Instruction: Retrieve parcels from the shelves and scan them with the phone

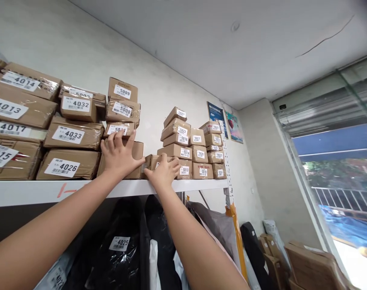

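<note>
Both my arms reach up to a white shelf stacked with brown cardboard parcels bearing numbered white labels. My left hand lies flat with fingers spread against the front of a box under the stack labelled 5008 and 5009. My right hand is curled round a small brown box that sits on the shelf between that stack and the pile numbered 5013 to 5022. The small box's label is hidden by my fingers.
Larger parcels numbered 4013 to 4033 fill the shelf's left side. Black and grey plastic mail bags hang or lean below the shelf. Flattened cartons lie on the floor at the right, by a big window. Posters hang on the wall.
</note>
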{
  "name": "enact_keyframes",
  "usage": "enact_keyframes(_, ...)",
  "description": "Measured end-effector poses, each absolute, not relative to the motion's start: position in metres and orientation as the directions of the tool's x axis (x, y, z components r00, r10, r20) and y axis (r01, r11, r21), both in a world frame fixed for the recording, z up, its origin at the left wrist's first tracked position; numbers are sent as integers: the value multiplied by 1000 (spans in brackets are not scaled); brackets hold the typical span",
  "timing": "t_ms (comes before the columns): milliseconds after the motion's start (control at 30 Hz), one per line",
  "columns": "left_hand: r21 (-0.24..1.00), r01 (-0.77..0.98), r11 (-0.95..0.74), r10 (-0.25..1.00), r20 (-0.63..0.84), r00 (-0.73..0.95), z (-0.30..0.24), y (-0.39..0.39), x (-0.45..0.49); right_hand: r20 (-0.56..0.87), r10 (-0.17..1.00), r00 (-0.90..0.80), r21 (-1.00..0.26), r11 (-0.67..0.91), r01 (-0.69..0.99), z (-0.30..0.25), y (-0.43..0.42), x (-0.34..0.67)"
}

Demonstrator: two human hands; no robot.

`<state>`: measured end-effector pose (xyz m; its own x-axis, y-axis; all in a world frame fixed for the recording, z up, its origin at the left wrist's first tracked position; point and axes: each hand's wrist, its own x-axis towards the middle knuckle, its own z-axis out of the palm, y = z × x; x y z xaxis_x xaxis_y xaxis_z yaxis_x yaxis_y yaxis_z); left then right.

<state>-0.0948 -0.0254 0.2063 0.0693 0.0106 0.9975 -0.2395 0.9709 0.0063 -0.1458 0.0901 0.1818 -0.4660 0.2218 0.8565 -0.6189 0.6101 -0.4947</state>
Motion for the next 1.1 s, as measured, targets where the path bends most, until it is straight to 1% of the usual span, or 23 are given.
enact_keyframes(133, 11, -234, 972, 3, 998, 57, 205, -26, -95, 849, 251, -466, -521, 554, -650, 178, 85, -149)
enact_keyframes(267, 18, -230, 973, -3, 998, 67, 204, -26, -93, 825, 251, -506, -556, 522, -647, 183, 86, -149)
enact_keyframes(300, -4, -230, 973, 20, 997, 71, 205, -24, -92, 819, 249, -518, -564, 519, -642, 184, 88, -149)
enact_keyframes(367, -116, -204, 972, 126, 991, 39, 211, -14, -90, 809, 242, -536, -575, 516, -635, 186, 90, -148)
enact_keyframes(400, -180, -164, 970, 181, 983, -9, 217, -6, -89, 807, 238, -540, -576, 516, -634, 186, 91, -147)
enact_keyframes(433, -211, -100, 972, 202, 975, -90, 225, 4, -90, 807, 233, -542, -575, 518, -633, 186, 92, -147)
enact_keyframes(467, -198, -27, 980, 189, 962, -199, 234, 16, -93, 808, 228, -544, -573, 519, -634, 186, 93, -147)
enact_keyframes(500, -130, 40, 991, 136, 937, -322, 244, 29, -97, 808, 223, -546, -572, 520, -634, 185, 94, -146)
enact_keyframes(533, -19, 79, 997, 54, 882, -469, 254, 41, -102, 807, 219, -549, -573, 521, -633, 185, 94, -146)
enact_keyframes(600, 97, 95, 991, -10, 749, -663, 273, 60, -117, 800, 218, -558, -580, 520, -627, 186, 96, -147)
enact_keyframes(633, 119, 98, 988, -11, 689, -725, 282, 67, -125, 796, 219, -564, -585, 518, -624, 186, 98, -148)
enact_keyframes(733, 108, 97, 989, 14, 597, -802, 298, 75, -145, 789, 210, -577, -593, 503, -628, 189, 106, -150)
enact_keyframes(900, 51, 94, 994, 52, 535, -843, 310, 65, -153, 809, 185, -558, -574, 449, -685, 188, 119, -145)
enact_keyframes(967, 61, 116, 991, 70, 496, -866, 314, 61, -149, 804, 177, -568, -587, 395, -707, 186, 125, -139)
enact_keyframes(1100, 131, 142, 981, 74, 427, -901, 318, 58, -140, 798, 158, -582, -600, 299, -741, 182, 149, -124)
